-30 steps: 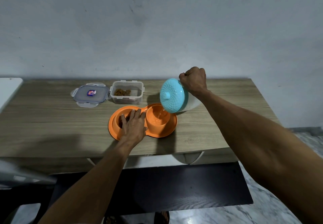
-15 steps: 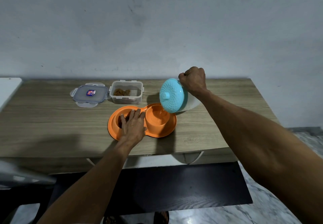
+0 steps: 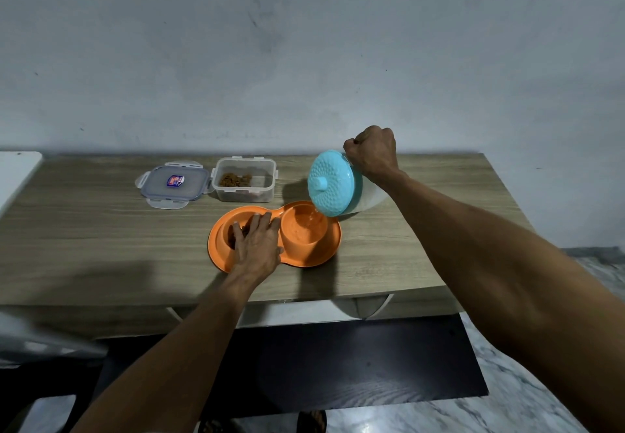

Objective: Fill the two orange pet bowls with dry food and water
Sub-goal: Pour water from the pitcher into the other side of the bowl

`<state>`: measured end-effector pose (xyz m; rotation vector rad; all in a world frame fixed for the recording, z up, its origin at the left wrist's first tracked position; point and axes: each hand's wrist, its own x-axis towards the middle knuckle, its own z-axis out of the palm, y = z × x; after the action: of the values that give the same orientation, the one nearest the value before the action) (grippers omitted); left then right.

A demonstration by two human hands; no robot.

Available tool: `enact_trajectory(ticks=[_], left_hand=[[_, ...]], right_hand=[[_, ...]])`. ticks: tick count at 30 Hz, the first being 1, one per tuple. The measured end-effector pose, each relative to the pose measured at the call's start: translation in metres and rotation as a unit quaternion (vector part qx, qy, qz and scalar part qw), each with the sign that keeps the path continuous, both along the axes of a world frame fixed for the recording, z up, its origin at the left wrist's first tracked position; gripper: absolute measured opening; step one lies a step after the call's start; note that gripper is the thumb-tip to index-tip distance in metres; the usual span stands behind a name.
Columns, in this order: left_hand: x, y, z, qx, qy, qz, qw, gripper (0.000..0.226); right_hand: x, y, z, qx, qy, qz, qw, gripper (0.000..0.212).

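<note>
pet bowls (image 3: 274, 239): one orange double dish, near the front edge of the table (image 3: 84, 229), roughly mid-width. right bowl (image 3: 304, 229) has water in it, level hard to read. left bowl (image 3: 236, 234) shows some brown dry food, mostly hidden under the hand.

left hand (image 3: 258, 246) lies flat on the dish, fingers spread over the left bowl, pressing down rather than gripping. right hand (image 3: 372, 153) is fisted around the handle of the jug (image 3: 338, 187), just behind and right of the dish. the jug is tipped towards the right bowl with its teal lid (image 3: 331, 184) on, and a thin stream seems to fall from its lower edge into the bowl.

step in hand, as i read it: the water pour. to do it well:
- keep the spout over the bowl's middle, not the rim
- tilt slowly, the lid hides the jug's level
- keep the left hand down so the light dish doesn't slide
- stop short of the rim, then level the jug before moving it away

risk: splash into the food side.

food box (image 3: 245, 184) sits open behind the dish, its lid (image 3: 174, 184) just left of it.
</note>
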<state>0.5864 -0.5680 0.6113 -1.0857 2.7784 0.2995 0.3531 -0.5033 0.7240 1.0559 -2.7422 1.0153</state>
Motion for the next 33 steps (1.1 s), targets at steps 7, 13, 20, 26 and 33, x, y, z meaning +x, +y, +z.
enact_trajectory(ticks=[7,13,20,26,33], left_hand=[[0.0,0.001,0.001,0.003,0.004,0.001,1.0,0.074],[0.0,0.0,0.0,0.005,0.003,0.001,1.0,0.074],[0.0,0.0,0.001,-0.003,0.005,0.0,1.0,0.072],[-0.001,0.0,0.001,-0.005,0.0,0.0,1.0,0.072],[0.0,0.001,0.0,-0.013,0.003,-0.006,1.0,0.072]], right_hand=[[-0.001,-0.002,0.001,0.008,-0.001,0.009,1.0,0.036],[-0.001,-0.003,0.003,0.009,0.005,0.015,1.0,0.041],[-0.006,-0.003,-0.001,0.002,-0.014,0.008,1.0,0.034],[-0.015,0.004,-0.004,-0.016,-0.056,-0.016,0.998,0.043],[-0.028,0.013,-0.013,-0.051,-0.148,-0.096,0.983,0.04]])
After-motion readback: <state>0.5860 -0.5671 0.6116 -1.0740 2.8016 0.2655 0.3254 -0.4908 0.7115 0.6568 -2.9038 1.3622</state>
